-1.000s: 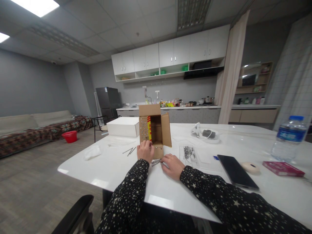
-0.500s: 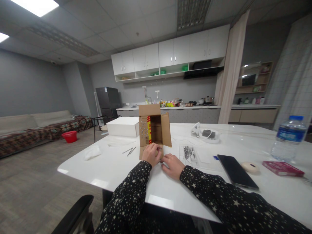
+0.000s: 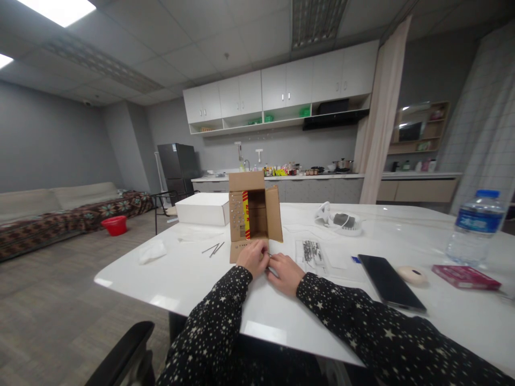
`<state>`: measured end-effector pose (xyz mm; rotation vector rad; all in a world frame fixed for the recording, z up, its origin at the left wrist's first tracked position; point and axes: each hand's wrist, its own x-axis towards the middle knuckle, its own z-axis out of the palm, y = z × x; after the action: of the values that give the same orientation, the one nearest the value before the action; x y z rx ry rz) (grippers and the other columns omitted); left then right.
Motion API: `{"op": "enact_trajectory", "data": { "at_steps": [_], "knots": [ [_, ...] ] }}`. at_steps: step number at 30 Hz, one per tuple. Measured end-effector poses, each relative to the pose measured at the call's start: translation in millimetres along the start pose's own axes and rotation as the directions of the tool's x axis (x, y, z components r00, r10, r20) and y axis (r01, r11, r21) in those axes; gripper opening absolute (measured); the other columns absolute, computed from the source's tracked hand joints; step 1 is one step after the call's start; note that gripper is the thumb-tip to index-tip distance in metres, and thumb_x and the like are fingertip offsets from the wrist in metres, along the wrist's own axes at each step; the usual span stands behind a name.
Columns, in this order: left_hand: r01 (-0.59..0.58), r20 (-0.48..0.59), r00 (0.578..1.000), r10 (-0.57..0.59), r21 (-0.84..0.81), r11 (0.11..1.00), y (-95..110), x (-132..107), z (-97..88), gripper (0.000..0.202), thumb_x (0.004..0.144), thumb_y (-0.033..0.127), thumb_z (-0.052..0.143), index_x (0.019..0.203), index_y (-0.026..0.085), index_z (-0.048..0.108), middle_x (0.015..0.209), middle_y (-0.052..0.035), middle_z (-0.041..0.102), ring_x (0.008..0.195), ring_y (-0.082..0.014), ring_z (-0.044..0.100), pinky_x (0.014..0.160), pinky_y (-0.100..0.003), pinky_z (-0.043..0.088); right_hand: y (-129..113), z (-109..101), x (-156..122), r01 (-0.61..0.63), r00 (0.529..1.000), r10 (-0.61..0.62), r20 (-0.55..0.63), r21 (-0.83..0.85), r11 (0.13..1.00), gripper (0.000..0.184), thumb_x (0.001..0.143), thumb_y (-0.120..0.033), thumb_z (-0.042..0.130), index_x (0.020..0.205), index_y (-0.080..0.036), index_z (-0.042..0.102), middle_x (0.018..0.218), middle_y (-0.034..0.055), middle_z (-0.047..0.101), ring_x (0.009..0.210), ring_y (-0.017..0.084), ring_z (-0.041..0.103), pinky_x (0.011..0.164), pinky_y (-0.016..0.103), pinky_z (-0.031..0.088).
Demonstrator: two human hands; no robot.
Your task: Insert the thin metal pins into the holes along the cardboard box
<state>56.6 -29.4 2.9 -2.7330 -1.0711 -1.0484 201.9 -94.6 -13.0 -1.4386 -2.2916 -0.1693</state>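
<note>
In the head view my left hand (image 3: 254,258) is closed, its fingertips pinched over the front flap of an upright open cardboard box (image 3: 273,214). My right hand (image 3: 285,273) lies close beside it on the table, fingers bent and closed toward the left fingertips. Something small and dark shows between the two hands, too small to name. Small shiny dots cover the box's left panel, beside a yellow and red strip. To the right of the hands is a clear plastic tray (image 3: 314,253) with dark slender pieces. Several thin grey rods (image 3: 213,249) lie left of the box.
A white box (image 3: 203,209) stands behind on the left, with crumpled white tissue (image 3: 153,251) nearer. On the right are a black phone (image 3: 390,281), a cream rounded case (image 3: 412,275), a maroon box (image 3: 465,277) and a water bottle (image 3: 475,228). A white corded device (image 3: 341,222) lies farther back.
My left hand has shifted slightly down and right, off part of the front flap, and its fingers have come closer to my right fingertips. The box has stayed in place.
</note>
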Motion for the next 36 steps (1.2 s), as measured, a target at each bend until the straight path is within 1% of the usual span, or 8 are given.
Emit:
{"op": "enact_trajectory", "data": {
  "at_steps": [6,14,19,26,36],
  "knots": [
    [0.054,0.042,0.998,-0.055,0.014,0.998,1.0,0.6,-2.0,0.009,0.075,0.015,0.047,0.081,0.021,0.051,0.083,-0.0033,0.061,0.081,-0.0176,0.057,0.073,-0.029,0.044,0.2,-0.6,0.0,-0.013,1.000,0.013,0.009,-0.019,1.000,0.017,0.086,-0.024,0.050,0.097,-0.016,0.060,0.097,0.0061,0.061,0.094,0.019,0.052,0.082,0.030,0.036],
    [0.091,0.071,0.993,-0.098,0.100,0.991,-1.7,0.2,-0.2,0.006,0.075,0.018,0.049,0.079,0.021,0.050,0.080,-0.0022,0.062,0.078,-0.0175,0.058,0.070,-0.027,0.042,0.8,0.7,-0.3,-0.015,1.000,0.015,0.012,-0.031,0.999,0.014,0.086,-0.024,0.051,0.093,-0.016,0.060,0.094,0.0060,0.060,0.093,0.019,0.051,0.082,0.030,0.035],
    [0.119,0.111,0.984,-0.138,0.160,0.980,-1.5,0.1,-1.9,0.007,0.076,0.020,0.049,0.082,0.022,0.053,0.081,-0.0025,0.064,0.080,-0.0185,0.060,0.072,-0.028,0.043,1.3,1.1,0.2,-0.011,1.000,0.011,0.017,-0.026,1.000,0.014,0.086,-0.024,0.051,0.093,-0.016,0.061,0.094,0.0057,0.060,0.094,0.019,0.051,0.083,0.030,0.035],
    [0.084,0.105,0.989,-0.105,0.187,0.979,-6.6,-1.2,1.3,0.007,0.076,0.022,0.050,0.081,0.022,0.056,0.082,-0.0029,0.065,0.079,-0.0195,0.061,0.070,-0.028,0.043,1.3,0.7,-0.6,-0.009,1.000,0.009,0.005,-0.014,1.000,0.014,0.085,-0.023,0.052,0.093,-0.016,0.061,0.094,0.0056,0.060,0.093,0.018,0.051,0.082,0.030,0.035],
    [0.111,0.159,0.977,-0.144,0.199,0.974,-7.0,-1.2,-1.3,0.008,0.076,0.023,0.050,0.081,0.023,0.057,0.081,-0.0019,0.066,0.076,-0.0189,0.061,0.066,-0.028,0.042,2.9,2.7,-0.7,-0.001,1.000,0.001,-0.012,0.000,1.000,0.015,0.085,-0.023,0.051,0.094,-0.016,0.062,0.095,0.0057,0.061,0.096,0.019,0.051,0.085,0.030,0.035]
  ]
}}
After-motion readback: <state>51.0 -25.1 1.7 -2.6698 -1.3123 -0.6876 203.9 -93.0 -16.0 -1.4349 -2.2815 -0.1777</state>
